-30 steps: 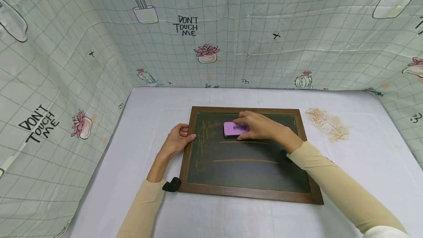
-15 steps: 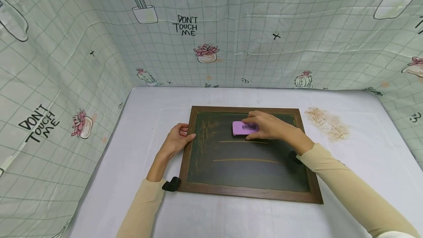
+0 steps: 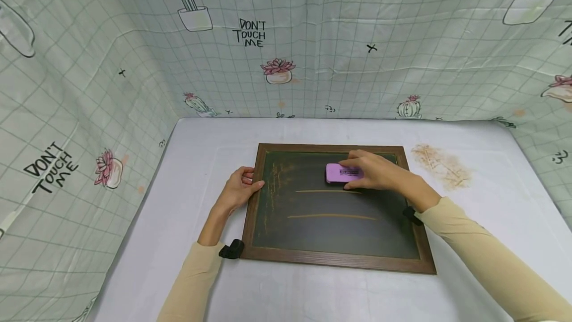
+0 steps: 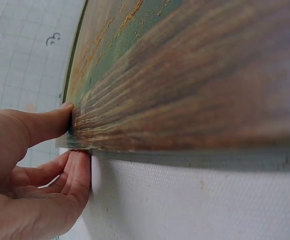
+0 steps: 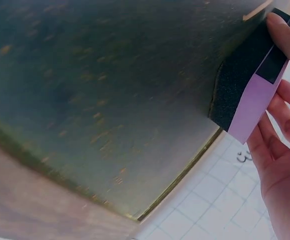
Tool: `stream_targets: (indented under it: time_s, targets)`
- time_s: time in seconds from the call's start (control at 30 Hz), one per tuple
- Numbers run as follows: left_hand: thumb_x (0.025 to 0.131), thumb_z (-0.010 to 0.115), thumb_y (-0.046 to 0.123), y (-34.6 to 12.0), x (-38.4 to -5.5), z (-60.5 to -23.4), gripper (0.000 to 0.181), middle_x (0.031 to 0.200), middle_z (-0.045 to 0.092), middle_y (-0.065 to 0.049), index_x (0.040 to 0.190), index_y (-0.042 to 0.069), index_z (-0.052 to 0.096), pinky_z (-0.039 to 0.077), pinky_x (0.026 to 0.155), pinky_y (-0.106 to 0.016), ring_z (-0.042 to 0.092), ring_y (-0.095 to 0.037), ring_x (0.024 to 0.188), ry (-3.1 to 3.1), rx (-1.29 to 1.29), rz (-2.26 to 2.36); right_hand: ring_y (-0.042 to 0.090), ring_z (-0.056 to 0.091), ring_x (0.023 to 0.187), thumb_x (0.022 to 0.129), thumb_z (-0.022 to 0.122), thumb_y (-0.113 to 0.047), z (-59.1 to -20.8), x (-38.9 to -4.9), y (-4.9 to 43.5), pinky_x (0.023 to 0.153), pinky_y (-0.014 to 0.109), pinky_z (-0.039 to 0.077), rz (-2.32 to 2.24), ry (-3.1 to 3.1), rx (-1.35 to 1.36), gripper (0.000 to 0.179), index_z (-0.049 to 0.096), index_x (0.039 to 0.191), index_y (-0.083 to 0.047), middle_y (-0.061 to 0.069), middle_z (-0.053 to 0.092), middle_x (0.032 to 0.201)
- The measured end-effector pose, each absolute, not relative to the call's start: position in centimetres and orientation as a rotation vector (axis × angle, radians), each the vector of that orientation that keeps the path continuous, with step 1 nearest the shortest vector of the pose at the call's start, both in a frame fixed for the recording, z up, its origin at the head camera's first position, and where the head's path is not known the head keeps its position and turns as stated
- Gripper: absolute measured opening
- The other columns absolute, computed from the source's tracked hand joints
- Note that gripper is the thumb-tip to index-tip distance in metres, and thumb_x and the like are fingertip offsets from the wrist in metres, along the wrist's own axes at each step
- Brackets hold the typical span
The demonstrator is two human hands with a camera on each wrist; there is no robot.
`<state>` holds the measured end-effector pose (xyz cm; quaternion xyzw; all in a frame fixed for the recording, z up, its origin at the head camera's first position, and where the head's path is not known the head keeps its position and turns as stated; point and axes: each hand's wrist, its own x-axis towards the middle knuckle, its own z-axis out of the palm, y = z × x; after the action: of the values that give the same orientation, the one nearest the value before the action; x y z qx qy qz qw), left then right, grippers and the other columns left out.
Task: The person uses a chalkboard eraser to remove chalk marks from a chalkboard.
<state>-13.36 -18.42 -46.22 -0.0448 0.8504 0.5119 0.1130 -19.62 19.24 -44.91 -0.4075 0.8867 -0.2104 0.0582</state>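
A chalkboard (image 3: 330,240) in a brown wooden frame lies on the white-covered table. My left hand (image 3: 237,190) holds its left edge; in the left wrist view the thumb is on top of the wooden frame (image 4: 184,100) and the fingers are at its underside. In my right hand (image 3: 377,173) is a purple board eraser (image 3: 335,173), pinched between thumb and fingers at the upper part of the board. The right wrist view shows the eraser's dark felt (image 5: 237,80) toward the board. Two yellowish chalk lines run below it, and smeared chalk marks (image 3: 274,183) streak the left side.
A patch of tan chalk dust (image 3: 442,165) is on the white tablecloth (image 3: 295,292), right of the board. Behind and to the left hangs a checked curtain (image 3: 330,29) with plant prints. Black wrist cameras (image 3: 232,249) sit at both wrists.
My right hand has slid the eraser to the right across the upper board, above the top chalk line. The left hand keeps its place at the left edge.
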Motion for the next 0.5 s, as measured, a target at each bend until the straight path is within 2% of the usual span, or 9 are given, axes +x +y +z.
stream_targets:
  time_s: [0.5]
  targets:
    - [0.100,0.067,0.008,-18.4,-13.3,-46.2,0.055,0.130,0.049,-0.026,0.146,-0.010,0.043,0.044,0.097,-0.047,0.049,-0.037,0.114,2.497,-0.139,1.498,0.016,0.053,0.084,0.081,0.090,-0.028,-45.3,-18.9,22.0,0.072,0.036,0.048,-0.656,2.760,-1.253,0.053,0.073,0.122,0.002,0.005,0.060,0.100]
